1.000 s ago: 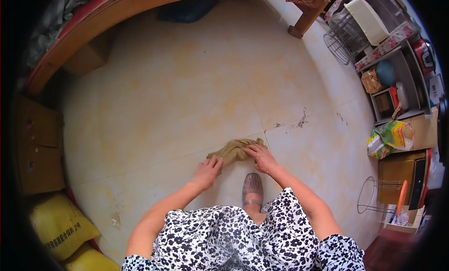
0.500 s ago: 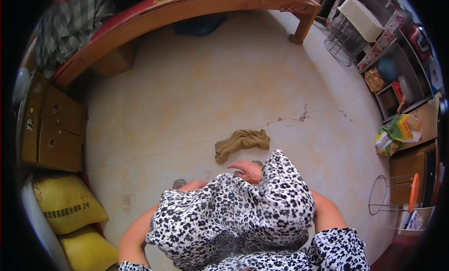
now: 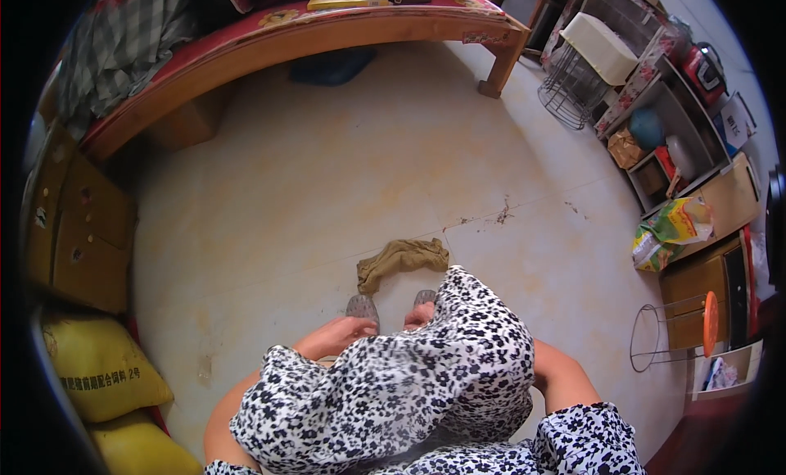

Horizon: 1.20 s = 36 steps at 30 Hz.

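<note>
A crumpled brown cloth (image 3: 401, 258) lies on the floor just beyond my feet, away from both hands. My left hand (image 3: 337, 334) is low in front of me, over the near part of the left grey shoe (image 3: 363, 309). Its visible fingers are loosely stretched, with nothing seen in them. My right hand (image 3: 420, 314) shows only in part, close to the right grey shoe (image 3: 424, 296). The black-and-white patterned garment (image 3: 393, 389) I wear covers the rest of that hand, so its grip is hidden.
A wooden bed frame (image 3: 327, 42) spans the far side. To the left stand a brown cabinet (image 3: 94, 229) and yellow sacks (image 3: 102, 368). Shelving (image 3: 684, 131), a colourful bag (image 3: 671, 233) and a wire stand with an orange top (image 3: 709, 323) line the right. Debris (image 3: 503, 213) dots the floor.
My right hand has drawn back from near the cloth toward the garment. The left hand has come further into sight, and both shoes show more. The cloth keeps its shape.
</note>
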Each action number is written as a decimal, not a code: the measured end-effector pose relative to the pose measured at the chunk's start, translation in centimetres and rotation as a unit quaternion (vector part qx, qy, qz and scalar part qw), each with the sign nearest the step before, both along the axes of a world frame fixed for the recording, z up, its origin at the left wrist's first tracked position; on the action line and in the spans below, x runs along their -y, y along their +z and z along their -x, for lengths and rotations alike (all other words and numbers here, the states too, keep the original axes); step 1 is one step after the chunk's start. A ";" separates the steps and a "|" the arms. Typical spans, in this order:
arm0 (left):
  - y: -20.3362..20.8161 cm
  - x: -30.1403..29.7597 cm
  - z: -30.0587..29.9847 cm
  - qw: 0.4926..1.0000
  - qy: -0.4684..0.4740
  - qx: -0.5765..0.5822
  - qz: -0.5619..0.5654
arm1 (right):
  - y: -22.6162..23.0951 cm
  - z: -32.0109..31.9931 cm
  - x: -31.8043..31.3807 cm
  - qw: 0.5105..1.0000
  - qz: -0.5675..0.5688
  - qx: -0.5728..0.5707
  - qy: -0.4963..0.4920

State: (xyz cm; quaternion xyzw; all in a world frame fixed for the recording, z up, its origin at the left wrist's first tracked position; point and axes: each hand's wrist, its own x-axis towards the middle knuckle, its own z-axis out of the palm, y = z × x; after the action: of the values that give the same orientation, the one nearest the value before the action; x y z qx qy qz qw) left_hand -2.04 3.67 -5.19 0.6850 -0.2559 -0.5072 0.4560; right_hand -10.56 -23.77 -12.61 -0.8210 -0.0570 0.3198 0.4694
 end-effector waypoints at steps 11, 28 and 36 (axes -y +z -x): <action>-2.0 6.5 -1.2 0.966 -0.204 0.157 0.023 | 9.7 2.1 8.0 0.999 0.020 0.030 0.019; -10.5 9.1 -5.2 0.877 -0.083 0.453 -0.135 | 0.8 -4.3 6.2 0.978 0.146 0.140 0.054; -10.3 9.3 -3.9 0.823 -0.043 0.542 -0.164 | -1.3 -7.6 6.5 0.935 0.265 0.224 0.072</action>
State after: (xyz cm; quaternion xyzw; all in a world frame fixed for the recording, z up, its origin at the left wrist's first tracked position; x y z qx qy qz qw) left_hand 1.91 -5.66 -15.53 0.9023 -0.4045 -0.1080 0.1028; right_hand -2.99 -30.29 -13.95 -0.9597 -0.1330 0.1637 0.1857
